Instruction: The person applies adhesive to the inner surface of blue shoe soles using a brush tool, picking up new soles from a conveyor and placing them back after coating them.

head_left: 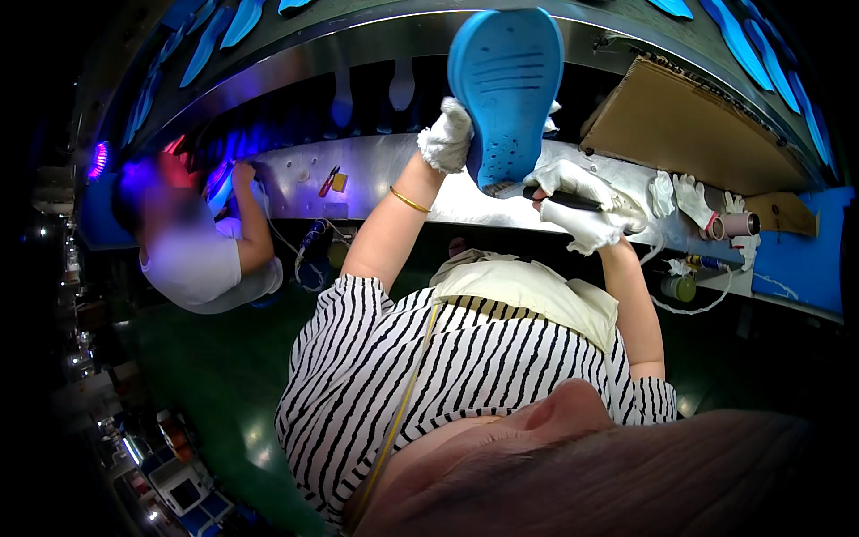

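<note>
A blue shoe sole stands upright over the metal workbench, its toe end up and its perforated end down. My left hand, in a white glove with bare fingertips hidden, grips the sole's left edge. In the white-gloved right hand is a dark-handled brush, its pale tip at the sole's lower end. The right fingers wrap round the handle. Whether the tip touches the sole or sits just in front of it, I cannot tell.
Above the bench runs a metal-edged conveyor with blue soles. A cardboard box leans at right, near white gloves and a thread spool. Red-handled pliers lie left. Farther left, a co-worker handles a blue sole.
</note>
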{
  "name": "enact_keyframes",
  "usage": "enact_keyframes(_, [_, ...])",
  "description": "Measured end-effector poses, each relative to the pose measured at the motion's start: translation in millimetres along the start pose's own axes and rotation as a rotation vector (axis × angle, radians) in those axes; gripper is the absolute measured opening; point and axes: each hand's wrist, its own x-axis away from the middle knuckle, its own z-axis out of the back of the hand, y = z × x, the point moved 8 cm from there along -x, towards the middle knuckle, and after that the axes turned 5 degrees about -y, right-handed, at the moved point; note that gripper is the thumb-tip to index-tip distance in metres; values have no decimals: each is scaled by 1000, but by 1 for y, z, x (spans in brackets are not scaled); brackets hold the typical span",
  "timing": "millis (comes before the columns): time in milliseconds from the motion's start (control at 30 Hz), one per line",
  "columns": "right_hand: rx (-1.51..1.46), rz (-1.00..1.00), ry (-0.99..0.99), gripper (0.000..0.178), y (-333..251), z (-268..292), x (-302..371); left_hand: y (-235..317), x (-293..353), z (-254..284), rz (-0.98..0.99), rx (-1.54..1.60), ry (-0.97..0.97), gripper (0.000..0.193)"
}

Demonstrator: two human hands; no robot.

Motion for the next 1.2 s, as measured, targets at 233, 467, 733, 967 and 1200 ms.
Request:
enact_keyframes(233, [-203,74,30,11,-2,13,9,5,-10,-28,224,-64,-19,95])
enact_keyframes(467, [175,160,-93,14,-19,-3,13,-14,-18,-21,474,-284,163,64])
enact_keyframes(733, [70,109,26,14,-9,12,11,-24,-20,-9,525,-286,209,62])
enact_keyframes(967, [-1,399,-50,15,-26,28,11,-18,-20,-16,530,-287,205,63])
enact_keyframes(1200, [212,380,-8,14,-28,33,8,-4,-12,-7,490,-338,229,71])
